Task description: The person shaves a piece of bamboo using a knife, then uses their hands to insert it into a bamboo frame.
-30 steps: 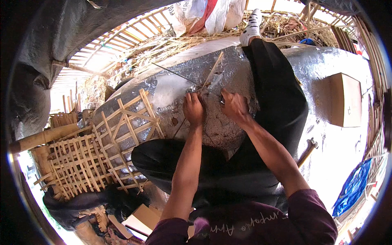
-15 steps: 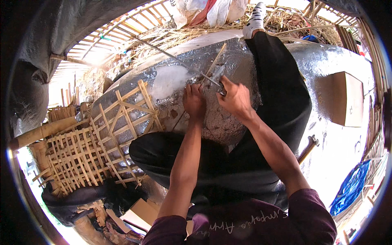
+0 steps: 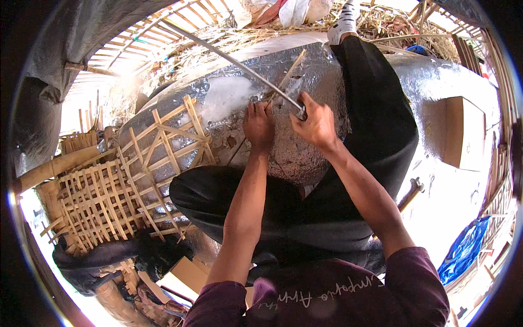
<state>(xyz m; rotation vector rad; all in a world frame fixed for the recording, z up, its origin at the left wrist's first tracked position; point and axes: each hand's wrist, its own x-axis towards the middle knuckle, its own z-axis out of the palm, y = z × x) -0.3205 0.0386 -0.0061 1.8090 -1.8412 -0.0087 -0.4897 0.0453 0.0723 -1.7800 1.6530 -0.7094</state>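
Observation:
My left hand (image 3: 258, 126) is closed around a thin bamboo strip (image 3: 292, 68), whose pale upper end sticks out beyond the fingers. The strip's darker lower end (image 3: 236, 152) slants down toward my left knee. In my closed right hand (image 3: 316, 124) is the grip of a long, thin metal tool (image 3: 234, 61). Its straight grey shaft runs up and left, crossing the strip just above my left fingers. Whether it touches the strip, I cannot tell. Its exact kind is unclear.
Silver foil sheeting (image 3: 289, 158) lies under my bent legs. Woven bamboo lattice (image 3: 101, 196) spreads at left. A cardboard box (image 3: 464, 133) stands at right, with a hammer-like tool (image 3: 412, 195) nearer me. Blue plastic (image 3: 463, 248) lies lower right; straw (image 3: 387, 35) is heaped behind.
The metal tool has swung upward, its far end now reaching higher and farther left. My right hand has turned slightly with it. My left hand keeps its hold on the bamboo strip.

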